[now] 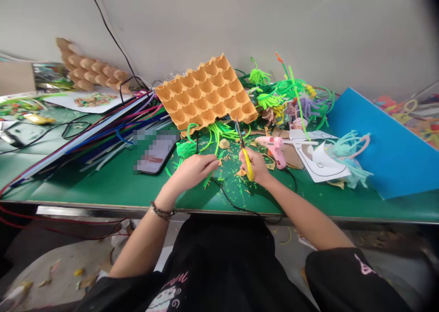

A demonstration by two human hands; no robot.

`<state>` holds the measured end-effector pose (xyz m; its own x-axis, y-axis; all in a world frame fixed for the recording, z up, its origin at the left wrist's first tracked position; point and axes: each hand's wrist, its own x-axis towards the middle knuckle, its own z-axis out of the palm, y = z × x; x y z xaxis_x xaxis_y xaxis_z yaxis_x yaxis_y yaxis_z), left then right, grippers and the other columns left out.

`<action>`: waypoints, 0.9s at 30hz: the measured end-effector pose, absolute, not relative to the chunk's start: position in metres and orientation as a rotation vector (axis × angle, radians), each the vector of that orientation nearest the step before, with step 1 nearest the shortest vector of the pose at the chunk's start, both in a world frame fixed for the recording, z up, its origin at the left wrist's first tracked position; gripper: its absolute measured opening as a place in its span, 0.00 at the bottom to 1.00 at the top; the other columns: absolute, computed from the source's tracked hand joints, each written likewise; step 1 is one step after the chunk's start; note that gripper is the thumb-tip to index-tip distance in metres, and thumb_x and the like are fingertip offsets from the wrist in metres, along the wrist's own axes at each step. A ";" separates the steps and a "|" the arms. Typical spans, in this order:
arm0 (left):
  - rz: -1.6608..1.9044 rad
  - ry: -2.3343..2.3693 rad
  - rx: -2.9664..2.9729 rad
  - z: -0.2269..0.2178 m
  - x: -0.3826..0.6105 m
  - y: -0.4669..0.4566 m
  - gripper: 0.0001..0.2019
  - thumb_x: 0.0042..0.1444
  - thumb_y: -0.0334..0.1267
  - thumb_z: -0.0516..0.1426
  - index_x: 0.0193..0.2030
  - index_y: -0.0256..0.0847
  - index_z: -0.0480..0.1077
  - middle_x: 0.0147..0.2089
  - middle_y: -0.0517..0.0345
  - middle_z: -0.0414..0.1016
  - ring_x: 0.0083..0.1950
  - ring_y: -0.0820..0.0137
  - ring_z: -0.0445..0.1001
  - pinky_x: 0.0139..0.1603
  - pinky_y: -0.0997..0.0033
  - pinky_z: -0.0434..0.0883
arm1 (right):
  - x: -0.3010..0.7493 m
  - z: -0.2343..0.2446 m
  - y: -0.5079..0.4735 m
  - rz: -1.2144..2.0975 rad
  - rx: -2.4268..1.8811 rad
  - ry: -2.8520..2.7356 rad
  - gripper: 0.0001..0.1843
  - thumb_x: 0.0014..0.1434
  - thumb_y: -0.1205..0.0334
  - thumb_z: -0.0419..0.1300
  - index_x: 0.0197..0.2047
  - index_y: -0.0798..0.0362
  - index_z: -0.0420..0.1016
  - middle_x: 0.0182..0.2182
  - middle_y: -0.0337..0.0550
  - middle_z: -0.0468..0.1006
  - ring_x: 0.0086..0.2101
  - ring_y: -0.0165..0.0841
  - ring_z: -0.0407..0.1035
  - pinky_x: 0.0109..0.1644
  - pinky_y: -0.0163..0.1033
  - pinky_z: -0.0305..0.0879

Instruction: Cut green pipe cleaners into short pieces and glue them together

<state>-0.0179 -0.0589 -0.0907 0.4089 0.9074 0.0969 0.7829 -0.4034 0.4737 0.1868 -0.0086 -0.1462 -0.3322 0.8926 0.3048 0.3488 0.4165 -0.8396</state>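
My right hand [256,164] grips a pair of scissors [247,162] by its yellow handle, with the dark blades pointing away toward a brown egg tray [206,92]. To its left, my left hand [195,171] hangs over the table with its fingers pressed together; a tiny brownish bit shows at the fingertips, too small to name. Between the hands lies a small cut piece of egg tray [224,143], amid green and tan scraps. Bright green pipe cleaners [219,131] stick out under the tray's near edge, and a green fuzzy ball [186,149] sits beyond my left hand.
A pink glue gun [275,148] lies right of the scissors, near a cut paper drawing [317,161] and a blue board [387,147]. On the left are a phone [159,153] and long bundled pipe cleaners [103,131]. A black cord [236,206] crosses the front.
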 end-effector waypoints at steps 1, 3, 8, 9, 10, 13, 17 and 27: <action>0.480 1.527 2.292 -0.090 -0.025 -0.060 0.17 0.61 0.43 0.44 0.24 0.39 0.61 0.19 0.65 0.60 0.22 0.77 0.59 0.26 0.76 0.54 | 0.187 -0.147 -0.008 0.864 -1.053 -1.881 0.18 0.57 0.47 0.50 0.25 0.51 0.57 0.17 0.32 0.58 0.18 0.25 0.59 0.21 0.31 0.53; 0.467 1.679 2.235 -0.088 -0.041 -0.061 0.17 0.60 0.45 0.44 0.24 0.39 0.62 0.19 0.64 0.61 0.22 0.76 0.60 0.25 0.76 0.54 | 0.187 -0.148 -0.007 0.869 -1.040 -1.890 0.17 0.57 0.48 0.50 0.25 0.52 0.57 0.18 0.32 0.59 0.18 0.25 0.58 0.22 0.31 0.53; 0.233 2.071 2.106 -0.090 -0.081 -0.055 0.20 0.57 0.50 0.45 0.21 0.41 0.60 0.20 0.60 0.67 0.22 0.72 0.63 0.25 0.74 0.53 | 0.186 -0.150 -0.008 0.886 -1.014 -1.901 0.17 0.58 0.48 0.50 0.25 0.51 0.56 0.17 0.31 0.58 0.18 0.24 0.56 0.23 0.32 0.52; 0.183 2.075 2.091 -0.093 -0.087 -0.053 0.20 0.56 0.51 0.45 0.20 0.41 0.60 0.20 0.60 0.67 0.23 0.72 0.64 0.25 0.74 0.54 | 0.186 -0.150 -0.008 0.890 -1.010 -1.902 0.17 0.58 0.49 0.50 0.25 0.51 0.56 0.17 0.31 0.58 0.17 0.24 0.55 0.22 0.32 0.52; 0.147 2.056 2.087 -0.095 -0.092 -0.051 0.20 0.56 0.51 0.44 0.20 0.41 0.60 0.20 0.59 0.68 0.23 0.72 0.64 0.25 0.74 0.54 | 0.186 -0.150 -0.009 0.893 -1.007 -1.905 0.17 0.58 0.49 0.50 0.25 0.51 0.56 0.17 0.31 0.58 0.17 0.24 0.55 0.22 0.32 0.52; 0.096 2.033 2.115 -0.103 -0.096 -0.046 0.21 0.56 0.51 0.44 0.21 0.41 0.63 0.21 0.57 0.70 0.24 0.71 0.67 0.25 0.75 0.56 | 0.187 -0.149 -0.010 0.900 -1.005 -1.919 0.17 0.58 0.49 0.51 0.24 0.51 0.55 0.17 0.31 0.57 0.18 0.24 0.55 0.22 0.32 0.52; -0.041 2.312 2.083 -0.103 -0.084 -0.045 0.22 0.56 0.53 0.43 0.29 0.41 0.70 0.30 0.48 0.75 0.30 0.63 0.72 0.25 0.72 0.56 | 0.187 -0.146 -0.011 0.911 -1.014 -1.923 0.18 0.58 0.49 0.51 0.24 0.51 0.55 0.17 0.31 0.57 0.17 0.24 0.54 0.22 0.31 0.51; -0.067 2.408 2.127 -0.083 -0.046 -0.046 0.17 0.56 0.50 0.48 0.37 0.40 0.70 0.32 0.46 0.76 0.32 0.57 0.75 0.25 0.69 0.59 | 0.194 -0.140 -0.007 0.884 -1.020 -1.870 0.20 0.60 0.45 0.47 0.26 0.52 0.60 0.17 0.33 0.59 0.18 0.24 0.57 0.22 0.32 0.55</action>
